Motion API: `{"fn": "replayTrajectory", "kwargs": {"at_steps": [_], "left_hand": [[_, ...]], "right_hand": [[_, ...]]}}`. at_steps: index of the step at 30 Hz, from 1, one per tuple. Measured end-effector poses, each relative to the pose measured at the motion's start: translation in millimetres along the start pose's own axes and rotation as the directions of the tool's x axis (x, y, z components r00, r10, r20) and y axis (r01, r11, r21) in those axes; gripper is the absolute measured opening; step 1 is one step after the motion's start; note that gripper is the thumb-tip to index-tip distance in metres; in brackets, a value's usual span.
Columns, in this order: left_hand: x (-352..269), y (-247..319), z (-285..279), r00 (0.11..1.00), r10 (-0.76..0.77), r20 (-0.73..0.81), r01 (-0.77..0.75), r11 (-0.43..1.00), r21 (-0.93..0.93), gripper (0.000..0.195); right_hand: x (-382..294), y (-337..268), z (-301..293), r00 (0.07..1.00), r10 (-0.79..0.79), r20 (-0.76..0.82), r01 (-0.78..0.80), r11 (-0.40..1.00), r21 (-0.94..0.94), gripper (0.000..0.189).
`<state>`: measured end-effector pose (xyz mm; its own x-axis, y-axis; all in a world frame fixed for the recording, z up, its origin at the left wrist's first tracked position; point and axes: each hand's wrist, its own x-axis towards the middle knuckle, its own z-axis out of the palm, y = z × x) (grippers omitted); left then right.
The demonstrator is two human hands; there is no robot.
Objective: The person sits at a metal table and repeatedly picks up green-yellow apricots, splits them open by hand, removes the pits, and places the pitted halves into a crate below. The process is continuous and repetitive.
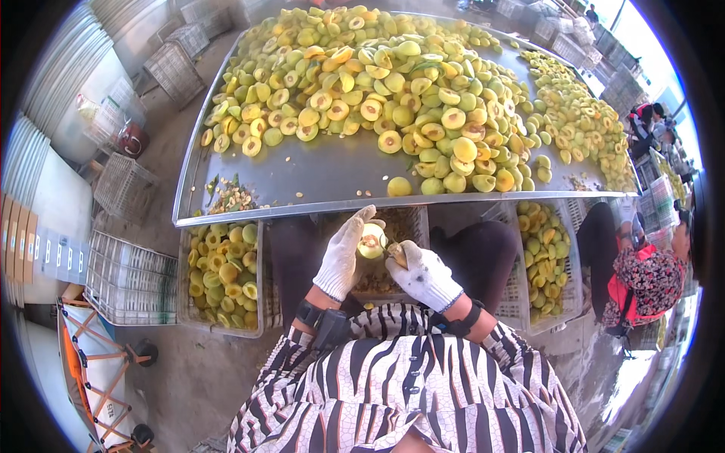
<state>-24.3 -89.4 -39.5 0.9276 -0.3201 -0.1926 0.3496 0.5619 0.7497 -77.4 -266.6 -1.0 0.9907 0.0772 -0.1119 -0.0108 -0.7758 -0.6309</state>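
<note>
In a white knit glove, my left hand (343, 255) holds a halved yellow-green stone fruit (371, 241), its cut face and brown pit area turned up. My right hand (420, 272), gloved too, grips a small tool by its brownish handle (399, 257); the dark tip reaches the right side of the fruit half. Both hands are just beyond my lap, before the near edge of a metal table (317, 210). A large heap of halved fruit (362, 85) lies on that table. Below my hands a crate (422, 226) contains brownish scraps.
Crates of fruit halves stand at left (226, 277) and right (546, 260) under the table edge. Pits and leaf bits (232, 198) lie at its near left corner. A person in a patterned top (648, 277) sits at right. Empty-looking crates (133, 277) and a folding frame (102, 374) are at left.
</note>
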Motion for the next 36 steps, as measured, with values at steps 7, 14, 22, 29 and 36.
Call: {"fn": "replayTrajectory", "kwargs": {"at_steps": [7, 14, 22, 29, 36], "left_hand": [[5, -10, -6, 0.994, -0.114, -0.004, 0.113, 0.989, 0.092, 0.065], [5, -10, -5, 0.996, -0.074, -0.043, 0.082, 0.965, 0.249, 0.068], [4, -11, 3, 0.997, 0.014, -0.076, 0.011, 0.95, 0.313, 0.07], [9, -18, -2, 0.992, 0.08, -0.099, -0.045, 0.946, 0.322, 0.069], [5, -13, 6, 0.978, 0.121, -0.169, -0.061, 0.945, 0.322, 0.072]], "right_hand": [[-3, 6, 1, 0.96, -0.278, -0.017, 0.277, 0.959, -0.055, 0.018], [-3, 12, 8, 0.955, -0.297, -0.008, 0.297, 0.955, 0.007, 0.018], [-4, 9, 9, 0.986, -0.148, 0.078, 0.138, 0.983, 0.122, 0.023], [-1, 7, 13, 0.987, -0.038, 0.155, 0.014, 0.988, 0.154, 0.032], [-2, 6, 18, 0.982, 0.019, 0.189, -0.061, 0.974, 0.218, 0.037]]}}
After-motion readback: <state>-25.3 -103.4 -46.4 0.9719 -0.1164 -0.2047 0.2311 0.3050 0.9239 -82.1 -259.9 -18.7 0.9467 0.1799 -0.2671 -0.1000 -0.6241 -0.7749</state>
